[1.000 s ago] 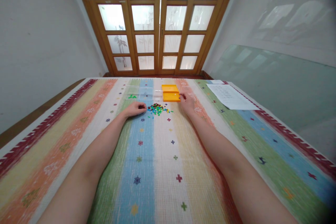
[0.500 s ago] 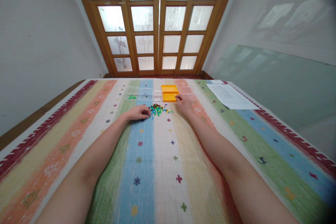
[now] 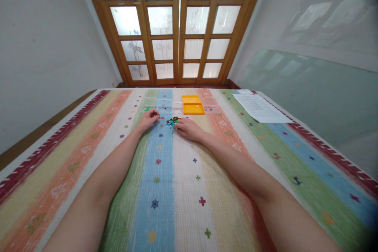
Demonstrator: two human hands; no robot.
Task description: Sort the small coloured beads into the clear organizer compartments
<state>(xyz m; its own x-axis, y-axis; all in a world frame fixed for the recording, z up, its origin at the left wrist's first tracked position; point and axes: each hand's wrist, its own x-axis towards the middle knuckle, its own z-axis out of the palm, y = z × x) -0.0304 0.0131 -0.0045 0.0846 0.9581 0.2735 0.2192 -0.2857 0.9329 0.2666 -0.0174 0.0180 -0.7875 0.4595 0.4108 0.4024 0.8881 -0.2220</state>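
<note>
A small heap of tiny coloured pieces [image 3: 172,121] lies on the striped cloth far out in front of me. My right hand [image 3: 187,127] rests palm down on the heap's right side, its fingers curled into the pieces. My left hand [image 3: 149,118] hovers just left of the heap, near a clear box [image 3: 164,106], with its fingers pinched together on something too small to make out. An orange tray [image 3: 192,107] stands behind the heap. Another clear box [image 3: 149,108] holds green pieces.
The table is covered by a striped cloth [image 3: 183,181]. A clear box [image 3: 210,106] stands right of the orange tray. A printed sheet of paper [image 3: 258,108] lies at the far right. Wooden glazed doors [image 3: 174,27] stand behind the table.
My right hand has moved left from the orange tray down onto the heap. My left hand has lifted from the heap's left edge and shifted back towards the clear boxes.
</note>
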